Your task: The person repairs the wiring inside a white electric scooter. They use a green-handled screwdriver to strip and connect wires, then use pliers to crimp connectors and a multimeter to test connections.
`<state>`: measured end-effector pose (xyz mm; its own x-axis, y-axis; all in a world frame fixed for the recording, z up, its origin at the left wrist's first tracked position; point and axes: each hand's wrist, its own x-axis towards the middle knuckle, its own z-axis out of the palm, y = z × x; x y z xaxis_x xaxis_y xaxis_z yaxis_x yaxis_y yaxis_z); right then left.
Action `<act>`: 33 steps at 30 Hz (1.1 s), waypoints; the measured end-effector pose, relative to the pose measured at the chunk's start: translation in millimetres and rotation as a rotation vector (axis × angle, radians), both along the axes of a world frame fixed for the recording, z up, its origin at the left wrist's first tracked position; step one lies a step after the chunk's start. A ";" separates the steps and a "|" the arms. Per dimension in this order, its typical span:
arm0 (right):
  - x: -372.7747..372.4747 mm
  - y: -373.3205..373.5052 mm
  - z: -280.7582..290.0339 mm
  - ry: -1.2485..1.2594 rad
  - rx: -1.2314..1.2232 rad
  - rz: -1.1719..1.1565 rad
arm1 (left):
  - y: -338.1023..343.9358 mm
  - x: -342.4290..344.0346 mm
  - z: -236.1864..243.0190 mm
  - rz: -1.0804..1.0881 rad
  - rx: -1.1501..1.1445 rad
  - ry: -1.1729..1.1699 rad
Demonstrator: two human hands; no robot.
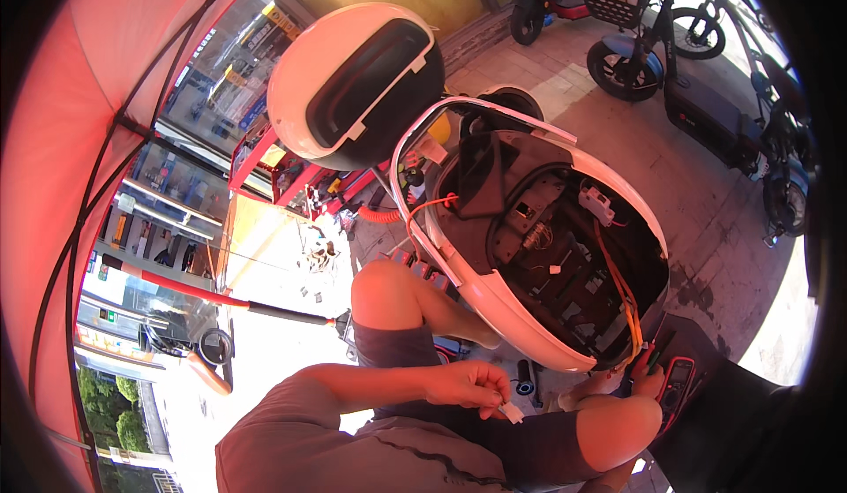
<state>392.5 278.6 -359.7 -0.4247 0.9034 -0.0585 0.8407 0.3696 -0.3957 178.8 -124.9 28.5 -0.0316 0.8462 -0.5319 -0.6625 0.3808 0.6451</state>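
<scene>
The left hand (469, 384) pinches a small white piece (511, 414) between its fingers, while whether the right hand (648, 381), beside the red multimeter (678, 384), grips anything I can't tell.

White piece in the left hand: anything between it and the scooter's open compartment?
Yes: the white side wall stands between the left hand, holding the white piece, and the open compartment; above its rim, nothing visible.

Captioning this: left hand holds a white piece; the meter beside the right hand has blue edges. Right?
In the head view, the meter beside the right hand has red edges, not blue; the left hand holds a white piece.
</scene>
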 end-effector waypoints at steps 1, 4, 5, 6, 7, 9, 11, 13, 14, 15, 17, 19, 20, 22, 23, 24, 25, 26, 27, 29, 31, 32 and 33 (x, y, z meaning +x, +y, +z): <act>8.8 9.5 -2.5 0.025 -0.060 0.044 | -4.8 4.0 1.4 0.007 0.023 -0.001; 37.2 39.8 -6.8 0.288 -0.308 -0.054 | -16.8 19.9 -0.2 0.010 0.119 -0.010; 49.3 53.3 0.0 0.405 -0.287 -0.036 | -20.8 25.4 -2.1 0.001 0.148 0.008; 58.6 67.4 12.4 0.510 -0.260 -0.005 | -25.1 31.5 -4.5 -0.008 0.173 0.023; 65.0 77.9 31.1 0.524 -0.197 -0.005 | -28.8 39.4 -6.7 -0.003 0.214 0.027; 79.5 98.1 105.8 0.793 -0.545 -0.130 | -35.5 52.8 -10.6 -0.003 0.284 0.029; 84.2 90.2 207.9 0.751 -0.447 -0.039 | -44.4 66.2 -12.5 0.018 0.354 0.038; 67.2 48.7 310.5 0.681 -0.243 -0.019 | -56.0 80.5 -11.6 0.008 0.350 0.049; 52.8 15.9 353.5 0.686 -0.154 0.063 | -64.0 85.3 -11.4 0.020 0.380 0.055; 36.4 -21.3 389.3 0.713 -0.128 0.127 | -72.4 87.7 -11.4 0.011 0.379 0.057; -10.1 -104.6 415.8 0.774 -0.088 0.282 | -88.1 92.2 -12.1 -0.010 0.396 0.078; -62.6 -176.9 394.1 0.719 0.010 0.545 | -104.2 90.1 -16.8 0.006 0.424 -0.012; -91.5 -203.9 374.0 0.648 0.128 0.657 | -113.0 87.2 -19.1 0.013 0.396 0.001; -123.7 -236.9 338.3 0.485 0.342 0.774 | -132.4 83.4 -21.5 0.063 0.335 -0.075; -134.1 -241.4 326.3 0.463 0.365 0.807 | -142.1 78.8 -20.3 0.108 0.302 -0.051; -141.9 -243.2 314.9 0.405 0.416 0.777 | -150.4 75.9 -18.6 0.123 0.296 -0.045; -144.3 -247.7 302.4 0.351 0.447 0.739 | -161.7 78.5 -15.8 0.141 0.277 -0.043; -146.6 -247.9 293.4 0.242 0.421 0.664 | -170.5 78.9 -14.2 0.156 0.261 -0.039; -149.2 -245.5 286.8 0.301 0.493 0.689 | -176.7 77.8 -14.1 0.159 0.278 -0.023; -148.4 -242.1 277.4 0.295 0.513 0.676 | -185.6 81.3 -16.0 0.171 0.325 -0.006; -147.1 -239.4 272.3 0.323 0.506 0.680 | -187.6 82.7 -20.6 0.286 0.333 -0.133; -147.2 -238.4 271.2 0.325 0.503 0.683 | -188.4 82.7 -22.1 0.338 0.349 -0.200; -147.9 -239.0 270.4 0.355 0.496 0.660 | -186.9 79.5 -24.6 0.378 0.381 -0.186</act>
